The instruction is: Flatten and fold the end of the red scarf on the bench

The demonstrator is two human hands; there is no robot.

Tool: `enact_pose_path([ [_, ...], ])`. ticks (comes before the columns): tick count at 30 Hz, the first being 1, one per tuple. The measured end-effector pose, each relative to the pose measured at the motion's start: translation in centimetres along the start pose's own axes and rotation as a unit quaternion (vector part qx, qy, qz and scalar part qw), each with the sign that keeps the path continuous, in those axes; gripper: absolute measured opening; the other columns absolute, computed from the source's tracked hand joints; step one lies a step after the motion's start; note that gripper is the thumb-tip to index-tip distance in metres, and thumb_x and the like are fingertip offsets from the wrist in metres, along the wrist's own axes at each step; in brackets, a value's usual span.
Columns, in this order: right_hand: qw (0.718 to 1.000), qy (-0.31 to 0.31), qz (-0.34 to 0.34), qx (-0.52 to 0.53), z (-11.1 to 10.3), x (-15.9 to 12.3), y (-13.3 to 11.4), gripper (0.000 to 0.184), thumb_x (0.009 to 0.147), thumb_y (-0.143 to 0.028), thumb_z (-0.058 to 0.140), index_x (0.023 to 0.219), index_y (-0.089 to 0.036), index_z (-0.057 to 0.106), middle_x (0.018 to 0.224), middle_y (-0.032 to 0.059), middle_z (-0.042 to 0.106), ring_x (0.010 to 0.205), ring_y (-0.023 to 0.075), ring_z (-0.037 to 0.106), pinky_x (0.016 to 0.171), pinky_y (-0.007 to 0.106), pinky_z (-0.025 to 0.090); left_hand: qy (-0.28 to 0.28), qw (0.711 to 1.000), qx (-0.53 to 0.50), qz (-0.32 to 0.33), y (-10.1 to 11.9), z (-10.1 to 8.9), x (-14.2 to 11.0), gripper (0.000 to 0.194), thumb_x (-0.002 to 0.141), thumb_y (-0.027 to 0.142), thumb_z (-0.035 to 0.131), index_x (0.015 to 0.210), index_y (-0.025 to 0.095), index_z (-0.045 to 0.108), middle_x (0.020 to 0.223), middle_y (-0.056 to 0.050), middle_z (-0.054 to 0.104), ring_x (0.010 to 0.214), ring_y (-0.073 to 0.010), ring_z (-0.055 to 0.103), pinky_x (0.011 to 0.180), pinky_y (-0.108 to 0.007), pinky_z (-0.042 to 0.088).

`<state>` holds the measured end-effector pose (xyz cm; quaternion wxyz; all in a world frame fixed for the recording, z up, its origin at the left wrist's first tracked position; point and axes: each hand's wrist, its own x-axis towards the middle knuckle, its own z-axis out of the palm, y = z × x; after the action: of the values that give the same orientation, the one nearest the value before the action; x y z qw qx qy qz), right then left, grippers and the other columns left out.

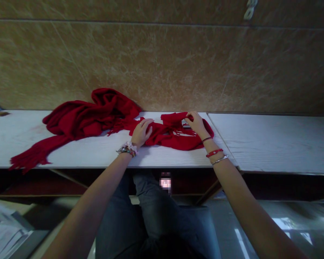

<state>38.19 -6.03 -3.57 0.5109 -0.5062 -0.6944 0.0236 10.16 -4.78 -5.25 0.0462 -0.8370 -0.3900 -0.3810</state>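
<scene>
Along the back edge of the white bench (280, 140), beside the marbled wall (162, 61), red scarf cloth (78, 118) lies with its long axis running left to right, roughly level with the bench's front edge. Its bulk is a crumpled heap to the left of both hands, the top of it humped up near the wall, and a fringed end slants from it toward the front edge near the bench's left part. The narrower stretch runs right from the heap and bends into a loop that stops short of the seam (221, 138) in the bench top. Whether heap and stretch are one piece cannot be told. The left hand (142, 133) lies over that stretch, palm down, fingers together and slightly bent; whether it grips the cloth underneath cannot be seen. This is the hand nearer the heap, which begins just beyond it. The right hand (196, 124) is at the loop, farther from the heap and near the seam, thumb and fingertip appearing to pinch the cloth's back edge. Between the two hands the cloth lies rumpled, with white bench showing through gaps.
</scene>
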Motion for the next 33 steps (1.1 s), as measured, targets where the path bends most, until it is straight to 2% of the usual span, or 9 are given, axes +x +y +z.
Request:
enact_pose_path([
  [4,0.957,-0.257,-0.021,0.135,-0.4,-0.4,-1.5,0.014,0.071,-0.032,0.059,0.070,-0.018,0.057,0.072,0.0001,0.060,0.071,0.0151,0.055,0.069,0.030,0.045,-0.029,0.996,-0.075,-0.037,1.8,2.1,1.9,0.050,0.082,0.029,0.051,0.129,0.016,0.041,0.126,-0.011,0.051,0.112,-0.0207,0.052,0.098,-0.036,0.040],
  [6,0.930,-0.319,-0.007,0.180,-0.5,-0.4,-1.8,0.022,0.074,-0.038,0.057,0.069,-0.017,0.059,0.069,0.0003,0.062,0.068,0.0145,0.056,0.067,0.029,0.046,-0.080,0.992,-0.096,-0.004,2.6,2.8,2.5,0.057,0.079,0.029,0.056,0.132,0.017,0.038,0.130,-0.011,0.049,0.117,-0.0214,0.048,0.101,-0.036,0.038],
  [10,0.961,-0.230,0.002,0.155,-0.8,-0.2,-1.2,0.024,0.073,-0.039,0.058,0.083,-0.018,0.065,0.086,0.0039,0.066,0.081,0.0163,0.060,0.077,0.033,0.047,-0.197,0.975,-0.076,0.068,3.7,3.1,3.0,0.050,0.076,0.019,0.056,0.126,0.017,0.047,0.124,-0.008,0.056,0.113,-0.0204,0.052,0.098,-0.034,0.040],
  [12,0.960,-0.263,-0.016,0.093,-1.0,-0.2,-0.9,0.027,0.067,-0.037,0.067,0.087,-0.019,0.066,0.092,0.0045,0.067,0.085,0.0175,0.060,0.080,0.035,0.047,-0.206,0.976,-0.035,0.059,4.0,2.9,3.2,0.041,0.075,0.012,0.052,0.116,0.018,0.056,0.115,-0.007,0.061,0.106,-0.0203,0.056,0.095,-0.034,0.042],
  [16,0.926,-0.370,-0.051,0.052,-1.1,-0.6,-1.2,0.025,0.069,-0.037,0.067,0.089,-0.022,0.067,0.093,0.0042,0.067,0.087,0.0180,0.061,0.082,0.035,0.048,-0.136,0.991,0.007,-0.002,3.9,2.4,3.5,0.031,0.075,0.008,0.045,0.098,0.017,0.063,0.101,-0.007,0.065,0.097,-0.0211,0.059,0.091,-0.035,0.044],
  [20,0.947,-0.304,-0.082,0.066,-1.0,-0.6,-1.9,0.040,0.068,-0.034,0.069,0.104,-0.020,0.061,0.106,0.0069,0.062,0.096,0.0193,0.058,0.085,0.037,0.046,-0.049,0.995,-0.056,-0.071,3.3,2.0,3.4,0.027,0.072,0.006,0.045,0.093,0.018,0.058,0.093,-0.005,0.065,0.089,-0.0191,0.060,0.083,-0.032,0.047],
  [24,0.948,-0.292,-0.130,0.005,-0.6,-0.4,-2.0,0.007,0.074,-0.027,0.062,0.074,-0.019,0.064,0.088,0.0047,0.062,0.084,0.0180,0.057,0.082,0.036,0.045,-0.016,0.989,-0.095,-0.113,3.6,2.4,3.1,0.021,0.070,0.008,0.048,0.087,0.020,0.050,0.083,-0.003,0.061,0.078,-0.0180,0.058,0.074,-0.031,0.047],
  [30,0.955,-0.272,-0.114,0.017,-0.5,-0.5,-2.2,0.013,0.078,-0.029,0.060,0.082,-0.019,0.066,0.086,0.0041,0.062,0.084,0.0172,0.057,0.081,0.034,0.045,0.065,0.986,-0.089,-0.128,5.4,3.6,3.4,0.015,0.070,0.007,0.047,0.078,0.020,0.044,0.082,-0.004,0.055,0.080,-0.0187,0.053,0.075,-0.033,0.045],
  [33,0.951,-0.280,-0.129,0.008,-0.3,-0.8,-2.4,0.015,0.073,-0.032,0.066,0.082,-0.020,0.068,0.092,0.0047,0.058,0.089,0.0180,0.056,0.085,0.036,0.045,0.060,0.975,-0.162,-0.137,5.7,4.0,3.1,0.013,0.074,0.010,0.046,0.082,0.020,0.044,0.080,-0.002,0.056,0.077,-0.0161,0.055,0.074,-0.030,0.045],
])
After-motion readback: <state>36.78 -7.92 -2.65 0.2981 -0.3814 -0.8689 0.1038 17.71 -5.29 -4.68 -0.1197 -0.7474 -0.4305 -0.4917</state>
